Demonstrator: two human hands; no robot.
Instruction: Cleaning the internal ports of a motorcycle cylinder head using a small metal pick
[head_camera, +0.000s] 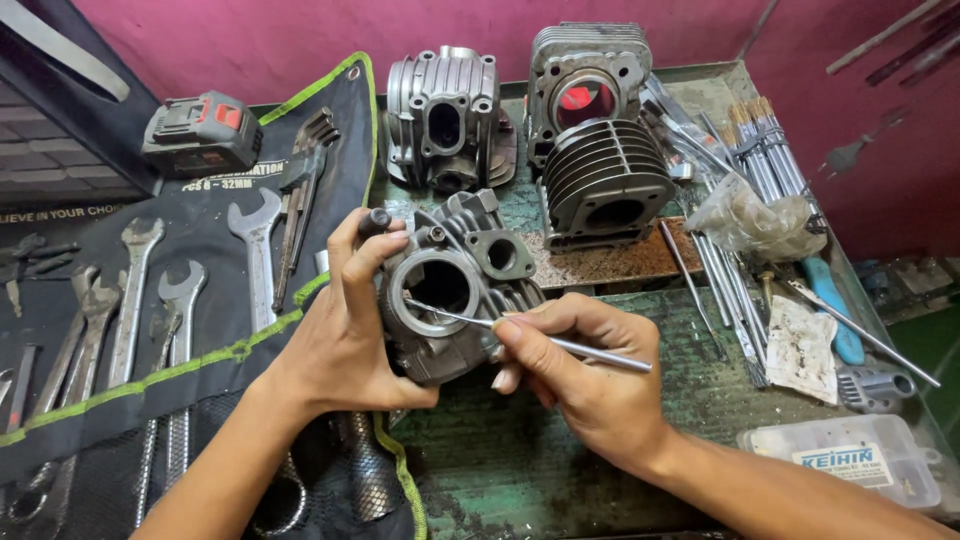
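Observation:
My left hand (345, 325) grips a grey metal engine cylinder head (455, 295) tilted up on the worn green bench, thumb and fingers wrapped over its left side. In my right hand (580, 375) I hold a thin metal pick (560, 343) like a pen. Its fine tip reaches into the round bore of the cylinder head at its left rim.
A dark tool roll (200, 290) with several wrenches lies at the left, a power-tool battery (200, 135) above it. Behind stand another cylinder head (445, 120) and two finned cylinders (600, 180). Rods, brushes, a plastic bag and a clear parts box (850, 455) crowd the right.

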